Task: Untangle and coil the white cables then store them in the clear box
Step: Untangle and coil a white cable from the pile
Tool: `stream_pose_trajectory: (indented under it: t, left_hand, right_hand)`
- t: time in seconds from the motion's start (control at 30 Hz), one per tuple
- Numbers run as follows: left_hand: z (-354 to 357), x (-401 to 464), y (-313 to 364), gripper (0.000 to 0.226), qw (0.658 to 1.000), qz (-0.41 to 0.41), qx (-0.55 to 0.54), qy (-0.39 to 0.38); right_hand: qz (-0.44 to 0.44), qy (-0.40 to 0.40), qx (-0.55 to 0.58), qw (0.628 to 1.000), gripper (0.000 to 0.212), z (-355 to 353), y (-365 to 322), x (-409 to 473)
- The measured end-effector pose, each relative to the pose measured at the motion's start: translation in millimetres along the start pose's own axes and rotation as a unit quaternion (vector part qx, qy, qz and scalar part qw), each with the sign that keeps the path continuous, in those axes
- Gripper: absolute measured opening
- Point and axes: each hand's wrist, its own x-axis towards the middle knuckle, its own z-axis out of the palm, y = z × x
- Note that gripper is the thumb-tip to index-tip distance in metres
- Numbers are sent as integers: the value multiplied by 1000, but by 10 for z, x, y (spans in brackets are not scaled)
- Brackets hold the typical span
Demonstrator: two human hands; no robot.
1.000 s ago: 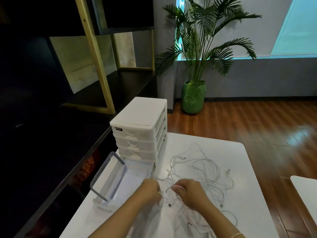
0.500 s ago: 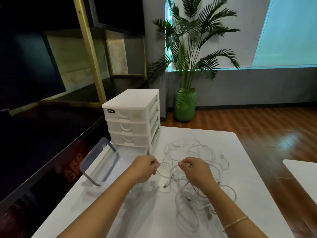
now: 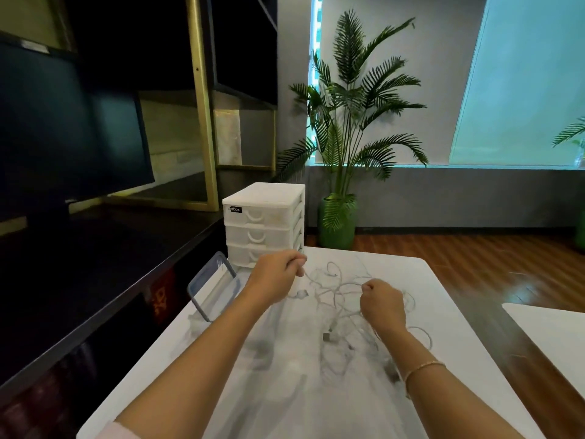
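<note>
A tangle of white cables [image 3: 340, 291] hangs and lies over the middle of the white table [image 3: 459, 343]. My left hand [image 3: 275, 274] is raised above the table and grips a strand that runs down into the tangle. Lower and to the right, my right hand [image 3: 381, 304] is curled in a fist around other strands. The clear box [image 3: 212, 288] with a blue-grey rim lies at the table's left edge, tipped on its side, left of my left hand. Several plugs dangle under the tangle.
A white drawer unit [image 3: 264, 223] with three drawers stands at the table's back left, just behind my left hand. A dark shelf with gold posts [image 3: 202, 103] runs along the left. A potted palm [image 3: 337, 223] stands on the wooden floor beyond. Another white table [image 3: 557, 340] is at right.
Both hands have risen off the table and moved apart, lifting and stretching the cable strands between them. The camera has tilted upward, showing more of the room.
</note>
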Motion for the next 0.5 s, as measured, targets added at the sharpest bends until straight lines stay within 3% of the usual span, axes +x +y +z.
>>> stream_pose_trajectory:
  t: [0.27,0.5]
  left_hand:
    - [-167,3,56,27,990,13,-41,131]
    - [44,83,10,30,997,-23,-64,23]
  right_hand:
    - [44,-13,42,998,18,-50,54,-6]
    - [70,-95,153,981,12,-82,2,-34]
